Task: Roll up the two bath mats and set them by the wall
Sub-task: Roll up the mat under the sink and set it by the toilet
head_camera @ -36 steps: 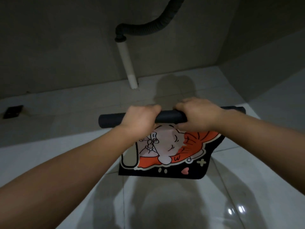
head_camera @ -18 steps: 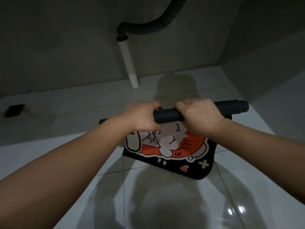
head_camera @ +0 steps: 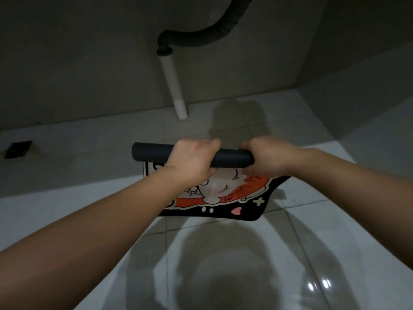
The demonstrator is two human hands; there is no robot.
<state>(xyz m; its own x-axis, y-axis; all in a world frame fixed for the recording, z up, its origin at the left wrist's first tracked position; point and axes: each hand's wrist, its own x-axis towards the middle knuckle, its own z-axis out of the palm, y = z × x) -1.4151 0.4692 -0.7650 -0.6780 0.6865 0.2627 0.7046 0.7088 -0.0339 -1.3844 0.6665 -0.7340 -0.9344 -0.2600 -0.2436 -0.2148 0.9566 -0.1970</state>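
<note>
A bath mat point(head_camera: 230, 199) with a black border and an orange-and-white cartoon print is partly rolled and held off the floor. Its rolled part is a dark tube point(head_camera: 232, 158) running left to right. My left hand point(head_camera: 192, 161) grips the tube left of centre. My right hand point(head_camera: 267, 156) grips it further right and hides that end. The unrolled part hangs below the tube over the white tiles. Only one mat is in view.
A grey wall point(head_camera: 89, 63) stands behind, with a white drain pipe point(head_camera: 174, 86) joined to a dark corrugated hose point(head_camera: 207, 34). A dark floor drain point(head_camera: 19, 148) lies at the left. Another wall point(head_camera: 368, 70) rises on the right. Glossy white floor tiles point(head_camera: 245, 265) lie below.
The roll has shifted left in my hands: its left end now sticks out past my left hand, and the right end no longer shows. Less printed mat hangs free.
</note>
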